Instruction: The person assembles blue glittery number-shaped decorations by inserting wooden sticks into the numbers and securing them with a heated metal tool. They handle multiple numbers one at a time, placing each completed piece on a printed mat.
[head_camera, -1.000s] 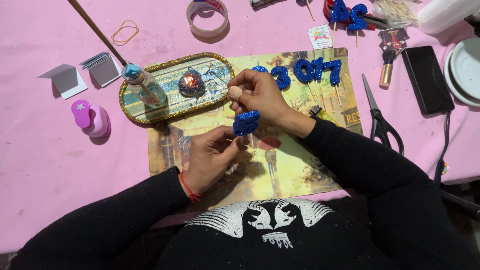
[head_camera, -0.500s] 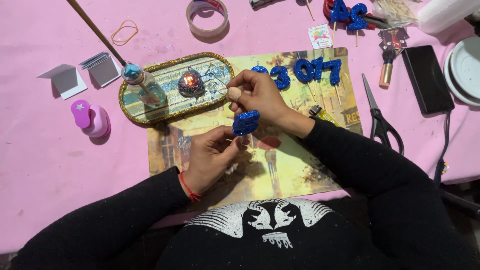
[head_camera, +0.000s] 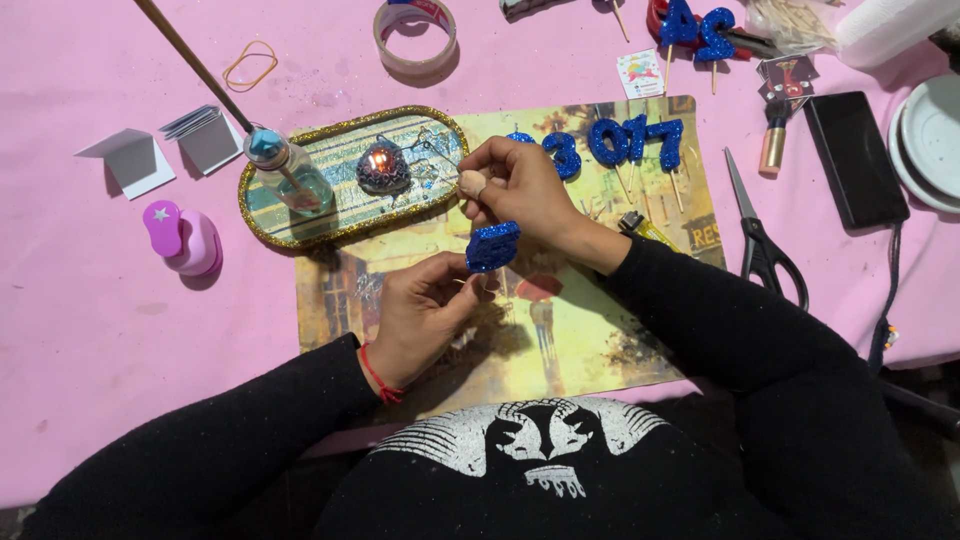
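Note:
My left hand (head_camera: 425, 312) rests on the picture mat (head_camera: 560, 330) and pinches the thin stick under a blue glitter figure (head_camera: 492, 246), holding it upright. Just above it my right hand (head_camera: 520, 185) is curled, with a bandaged fingertip at its left side; its fingers touch the top of the same figure. Several more blue glitter numbers on sticks (head_camera: 625, 142) lie in a row on the mat behind my right hand.
A gold-rimmed oval tray (head_camera: 262, 215) left of my hands holds a small glass bottle (head_camera: 287, 172) and a lit dark ornament (head_camera: 384, 167). Black scissors (head_camera: 765, 245), a dark phone (head_camera: 855, 158), a tape roll (head_camera: 415, 38) and a pink paper punch (head_camera: 185, 236) lie on the pink cloth.

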